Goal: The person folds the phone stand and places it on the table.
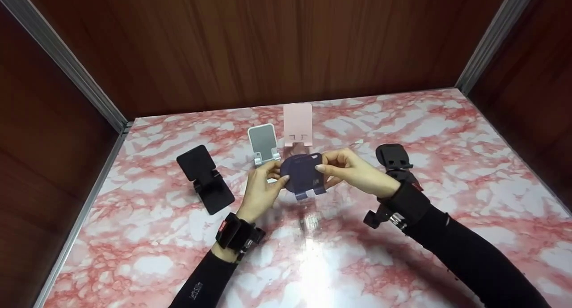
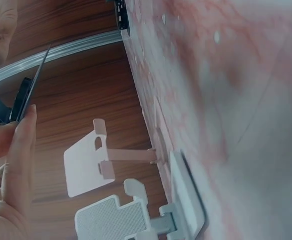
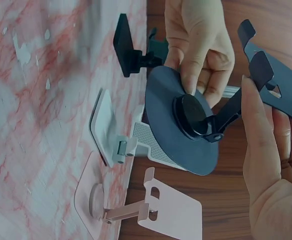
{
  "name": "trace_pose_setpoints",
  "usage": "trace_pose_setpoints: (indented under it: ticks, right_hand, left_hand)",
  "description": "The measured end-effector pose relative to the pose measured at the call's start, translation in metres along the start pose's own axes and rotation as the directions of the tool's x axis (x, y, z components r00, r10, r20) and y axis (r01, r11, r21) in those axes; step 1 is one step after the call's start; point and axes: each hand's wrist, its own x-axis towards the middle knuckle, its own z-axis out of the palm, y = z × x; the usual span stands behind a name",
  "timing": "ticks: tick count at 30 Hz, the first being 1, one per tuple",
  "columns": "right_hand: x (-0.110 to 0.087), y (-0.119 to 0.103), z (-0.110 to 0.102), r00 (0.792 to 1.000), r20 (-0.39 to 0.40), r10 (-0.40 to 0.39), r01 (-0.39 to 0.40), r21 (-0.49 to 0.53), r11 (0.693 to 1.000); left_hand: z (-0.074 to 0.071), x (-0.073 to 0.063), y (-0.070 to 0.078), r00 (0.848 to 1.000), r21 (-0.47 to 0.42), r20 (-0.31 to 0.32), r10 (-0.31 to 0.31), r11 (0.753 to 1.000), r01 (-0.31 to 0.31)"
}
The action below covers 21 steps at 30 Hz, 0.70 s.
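Both hands hold a dark blue phone stand (image 1: pixel 304 176) up over the table. My left hand (image 1: pixel 264 187) pinches the edge of its round base (image 3: pixel 158 120) between thumb and fingers, as the right wrist view shows. On the other side, my right hand (image 1: pixel 353 170) grips the notched cradle plate (image 3: pixel 288 82), its thumb on one face and fingers behind. A short hinged arm (image 3: pixel 231 112) joins plate and base, folded out at an angle. In the left wrist view the stand (image 2: pixel 23 100) appears edge-on above the left fingers.
Behind the hands stand a white-and-grey phone stand (image 1: pixel 263 142) and a pink one (image 1: pixel 298 122). A black stand (image 1: pixel 205 178) lies opened out at the left, another black stand (image 1: pixel 393 156) beyond the right wrist. Wooden panels (image 1: pixel 286 44) enclose the red-and-white marbled table (image 1: pixel 147 236).
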Motion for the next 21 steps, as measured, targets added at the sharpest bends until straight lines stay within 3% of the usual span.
trace_pose_setpoints:
  ticks: [9,21]
  right_hand:
    - [0.001,0.002,-0.001,0.999,0.047,0.008,-0.01,0.046,0.999]
    - [0.003,0.015,-0.002,0.996,0.087,0.014,-0.018,0.047,0.999]
  left_hand:
    - [-0.002,0.0,0.006,0.994,0.09,-0.06,0.092,0.992,-0.087]
    - [-0.004,-0.001,0.009,0.954,0.202,-0.1,0.282,0.945,-0.258]
